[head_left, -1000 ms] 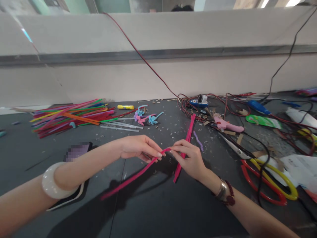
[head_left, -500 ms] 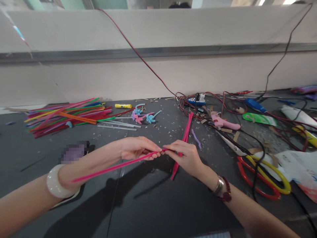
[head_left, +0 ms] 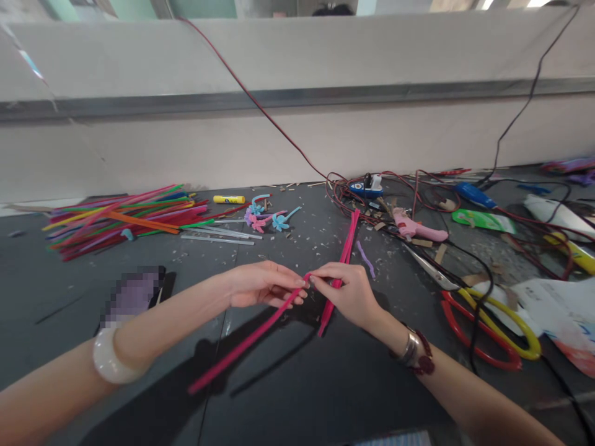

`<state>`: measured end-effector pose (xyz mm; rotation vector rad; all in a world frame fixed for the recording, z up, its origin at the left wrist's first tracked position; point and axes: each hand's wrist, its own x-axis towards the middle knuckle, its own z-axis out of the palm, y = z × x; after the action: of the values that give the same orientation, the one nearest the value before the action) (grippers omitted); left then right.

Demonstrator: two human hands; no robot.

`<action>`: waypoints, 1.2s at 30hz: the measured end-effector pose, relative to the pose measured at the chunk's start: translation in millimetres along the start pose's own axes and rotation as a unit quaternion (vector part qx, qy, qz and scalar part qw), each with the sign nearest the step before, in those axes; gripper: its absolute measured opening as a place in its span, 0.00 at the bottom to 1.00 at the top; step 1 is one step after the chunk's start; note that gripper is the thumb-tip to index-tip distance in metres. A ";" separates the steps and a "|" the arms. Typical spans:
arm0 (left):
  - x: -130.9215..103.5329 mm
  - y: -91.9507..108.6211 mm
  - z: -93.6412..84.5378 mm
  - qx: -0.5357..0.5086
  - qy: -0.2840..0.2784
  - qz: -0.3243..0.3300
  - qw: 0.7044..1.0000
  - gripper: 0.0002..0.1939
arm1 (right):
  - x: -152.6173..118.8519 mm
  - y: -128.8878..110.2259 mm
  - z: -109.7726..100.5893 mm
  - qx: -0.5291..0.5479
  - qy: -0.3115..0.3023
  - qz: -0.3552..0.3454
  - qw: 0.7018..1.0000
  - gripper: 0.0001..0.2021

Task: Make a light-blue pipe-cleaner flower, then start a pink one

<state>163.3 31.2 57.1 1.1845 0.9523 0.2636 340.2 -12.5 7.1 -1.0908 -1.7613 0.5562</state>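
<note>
A long pink pipe cleaner point(head_left: 246, 342) slants down to the lower left, its upper end pinched in both hands. My left hand point(head_left: 264, 285) grips it between thumb and fingers close to that end. Right beside it, the fingertips of my right hand point(head_left: 346, 290) pinch the very tip, which looks bent. Behind and below my right hand lies a bundle of pink pipe cleaners point(head_left: 349, 238) on the dark table. A short purple piece of pipe cleaner point(head_left: 365, 259) rests just to the bundle's right.
Left: colourful pipe cleaners point(head_left: 125, 217), a phone point(head_left: 132, 296). Centre back: yellow glue stick point(head_left: 229, 199), small pipe-cleaner flowers point(head_left: 279, 222), clear glue sticks point(head_left: 218, 239). Right: pink glue gun point(head_left: 416, 227), large scissors point(head_left: 493, 325), tangled cables point(head_left: 341, 195), a white plastic bag point(head_left: 553, 310). Scraps litter the table.
The pipe cleaner's free end has swung downward and to the right, away from my left wrist. Both hands stay together at its upper end, where it now bends.
</note>
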 end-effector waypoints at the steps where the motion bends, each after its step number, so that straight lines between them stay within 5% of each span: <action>1: 0.0 -0.6 4.9 -0.024 -0.016 -0.032 0.999 0.06 | 0.0 -0.4 0.1 0.009 0.005 0.012 1.000 0.07; 3: 1.5 -3.8 13.2 -0.066 -0.010 -0.049 0.997 0.07 | -0.2 -0.7 0.4 0.032 0.014 0.039 0.999 0.07; 15: 10.3 -35.0 31.2 -0.092 0.128 0.121 0.980 0.09 | -0.4 7.4 8.9 0.244 0.005 0.211 0.947 0.08; 24: 13.2 -53.3 31.8 0.030 0.210 0.209 0.955 0.09 | -2.3 10.0 14.5 0.253 -0.003 0.249 0.935 0.06; 36: 13.3 -59.9 29.2 -0.049 0.180 0.172 0.967 0.09 | -5.1 10.1 18.0 0.222 0.012 0.239 0.945 0.03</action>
<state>175.6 -3.7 0.1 1.2302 1.0286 0.8166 329.1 -10.1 -11.0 -1.1858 -1.2515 1.1693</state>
